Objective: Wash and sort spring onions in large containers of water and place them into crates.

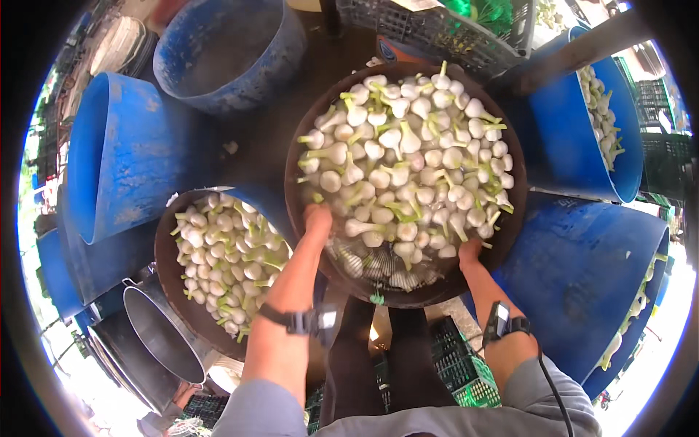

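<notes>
A large round brown tub [422, 297] in front of me is full of white garlic bulbs [408, 164] with short green stems, floating in cloudy water. At the tub's near left side, my left hand [318, 220] dips in among the bulbs. My right hand [470, 251] reaches into the near right side. The fingers of both hands are hidden by water and garlic. Between the hands, close to the near rim, a pale ribbed thing [371, 264] shows just under the water; its kind is unclear.
Another brown tub [166, 247] of garlic stands at the left. An open blue barrel [164, 58] and a tilted blue barrel [127, 156] lie beyond. Blue barrels [575, 269] holding garlic flank the right. A dark crate [437, 33] sits behind; green crates [462, 357] lie by my legs.
</notes>
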